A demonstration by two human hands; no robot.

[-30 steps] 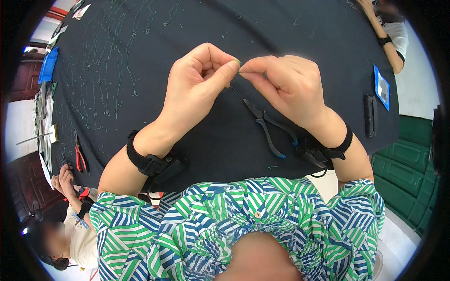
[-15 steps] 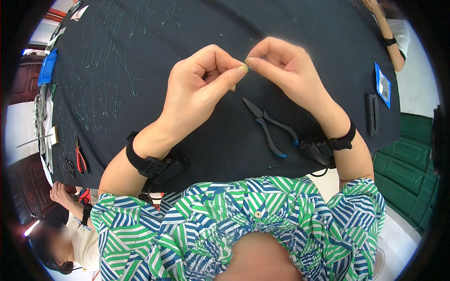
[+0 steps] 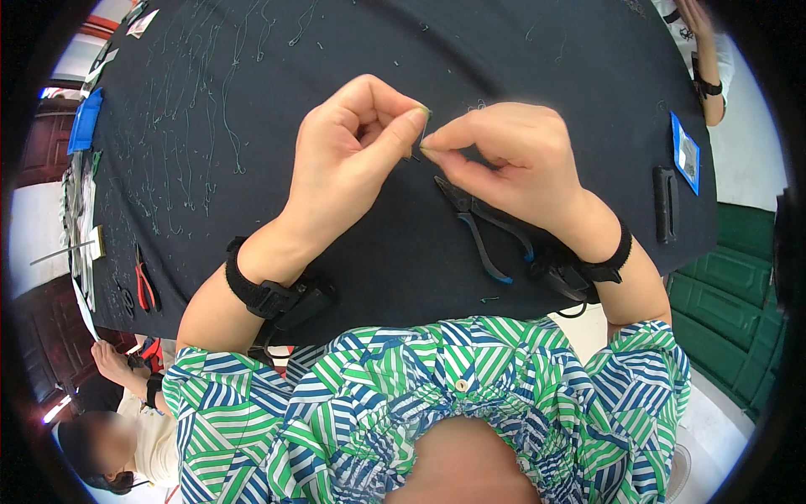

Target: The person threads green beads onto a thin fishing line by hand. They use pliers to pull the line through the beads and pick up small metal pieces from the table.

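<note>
My left hand point(image 3: 348, 147) is raised over the black cloth, thumb and index finger pinched on a thin green thread point(image 3: 426, 122). Just below that pinch a short dark, thin piece point(image 3: 415, 157) sticks out; its kind is too small to make out. On the right, my right hand point(image 3: 520, 160) pinches lower down on the same thread, its fingertips close beside the left ones. Under my right hand lie pliers point(image 3: 481, 249) with blue-tipped dark handles, their jaws slightly apart. Both wrists wear black straps.
Green thread lengths point(image 3: 238, 168) lie spread across the cloth at the left. Red-handled pliers point(image 3: 143, 286) rest near the left edge. A blue packet point(image 3: 686, 155) and a black bar-shaped object point(image 3: 665, 204) are at the right. Other people's hands show at upper right point(image 3: 695, 21) and lower left point(image 3: 109, 361).
My right hand has moved down and slightly left, over the pliers' jaws. A short stretch of thread now shows between my two pinches. My left hand has shifted slightly left.
</note>
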